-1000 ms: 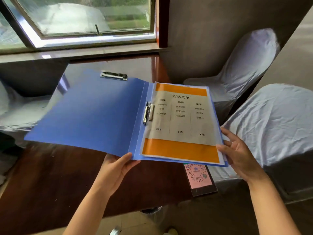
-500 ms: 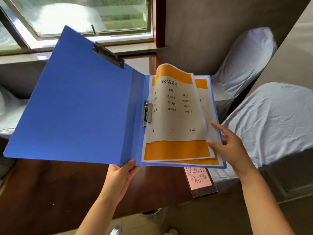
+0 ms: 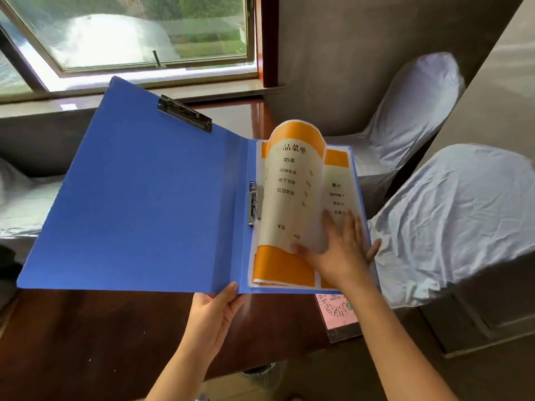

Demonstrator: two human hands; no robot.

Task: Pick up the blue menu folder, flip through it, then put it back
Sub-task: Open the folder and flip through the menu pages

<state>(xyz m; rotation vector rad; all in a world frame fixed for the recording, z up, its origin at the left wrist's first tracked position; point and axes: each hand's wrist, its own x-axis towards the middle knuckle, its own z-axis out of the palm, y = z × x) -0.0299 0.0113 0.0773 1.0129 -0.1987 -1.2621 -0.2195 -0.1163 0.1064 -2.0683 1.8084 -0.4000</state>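
The blue menu folder (image 3: 139,204) is held open in the air above a dark wooden table (image 3: 86,337). My left hand (image 3: 211,316) grips its bottom edge near the spine, thumb on top. Its right half carries orange-and-white menu pages in clear sleeves. The top menu page (image 3: 292,192) is lifted and curls over to the left. My right hand (image 3: 341,250) lies under that page with its fingers spread, the thumb pinching the page's lower edge. A second menu page (image 3: 337,195) shows beneath. A metal clip (image 3: 255,204) sits at the spine.
A pink QR-code card (image 3: 335,311) lies on the table's right edge under the folder. Two chairs in grey covers (image 3: 451,215) stand at the right, another covered seat (image 3: 26,204) at the left. A window (image 3: 139,33) and sill are behind.
The folder's left cover has tilted up. My right hand moved from the page's outer edge to under the top page and has swept it up and leftward.
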